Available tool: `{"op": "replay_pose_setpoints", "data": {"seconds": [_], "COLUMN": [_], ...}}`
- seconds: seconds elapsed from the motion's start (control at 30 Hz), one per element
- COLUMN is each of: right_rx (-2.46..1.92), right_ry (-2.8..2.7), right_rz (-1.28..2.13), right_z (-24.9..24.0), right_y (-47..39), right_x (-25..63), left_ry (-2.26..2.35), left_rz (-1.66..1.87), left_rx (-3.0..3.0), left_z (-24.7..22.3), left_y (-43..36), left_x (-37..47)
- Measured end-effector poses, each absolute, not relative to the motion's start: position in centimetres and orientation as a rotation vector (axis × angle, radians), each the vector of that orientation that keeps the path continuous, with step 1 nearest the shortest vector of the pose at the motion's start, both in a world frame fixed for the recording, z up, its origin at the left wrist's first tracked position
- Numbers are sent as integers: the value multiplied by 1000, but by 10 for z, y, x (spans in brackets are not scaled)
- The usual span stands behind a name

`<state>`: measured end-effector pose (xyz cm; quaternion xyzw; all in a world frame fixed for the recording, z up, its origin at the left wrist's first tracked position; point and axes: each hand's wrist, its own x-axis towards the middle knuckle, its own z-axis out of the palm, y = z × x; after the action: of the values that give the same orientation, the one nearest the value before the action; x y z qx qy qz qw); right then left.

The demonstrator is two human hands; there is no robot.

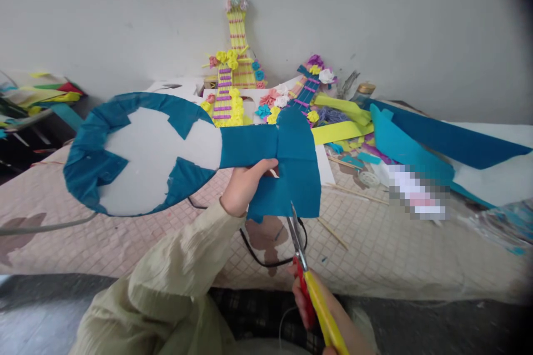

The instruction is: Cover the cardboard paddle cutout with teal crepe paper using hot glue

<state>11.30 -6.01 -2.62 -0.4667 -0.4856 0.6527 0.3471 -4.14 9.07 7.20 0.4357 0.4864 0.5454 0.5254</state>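
My left hand (246, 188) grips a white cutout (139, 155) by its narrow neck. The cutout has a large oval end on the left, with dark teal fabric or paper folded over its rim in pointed flaps. The same teal sheet (297, 177) wraps the neck and spreads loose on the right, hanging down below my thumb. My right hand (306, 294) is closed around scissors (308, 272) with one red and one yellow handle. Their blades point up, with the tips at the lower edge of the loose sheet; whether they bite into it I cannot tell.
Small decorated frames (227, 89) with paper flowers lean against the wall. Yellow crepe strips (341, 132), thin sticks (333, 233) and blue sheets (420, 144) lie to the right on the patterned tablecloth (375, 260). A dark cable (262, 263) loops beneath the sheet.
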Motion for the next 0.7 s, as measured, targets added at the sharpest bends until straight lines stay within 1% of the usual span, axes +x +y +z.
{"op": "replay_pose_setpoints", "data": {"seconds": [0.13, 0.27, 0.57, 0.7], "right_rx": [-1184, -1147, -1096, -1114], "right_ry": [-1210, -1180, -1170, -1132], "right_rz": [1820, 1873, 1894, 1933], "right_z": [-15, -10, -14, -23], "right_y": [-55, -53, -55, -54], "right_x": [112, 109, 106, 104], "left_ry": [1147, 1129, 1115, 1148], "left_rz": [1299, 1284, 1275, 1241], "left_rx": [1089, 1125, 1160, 1121], "left_z": [72, 72, 70, 69], "left_y": [89, 89, 87, 88], "left_x": [-41, -42, -44, -45]}}
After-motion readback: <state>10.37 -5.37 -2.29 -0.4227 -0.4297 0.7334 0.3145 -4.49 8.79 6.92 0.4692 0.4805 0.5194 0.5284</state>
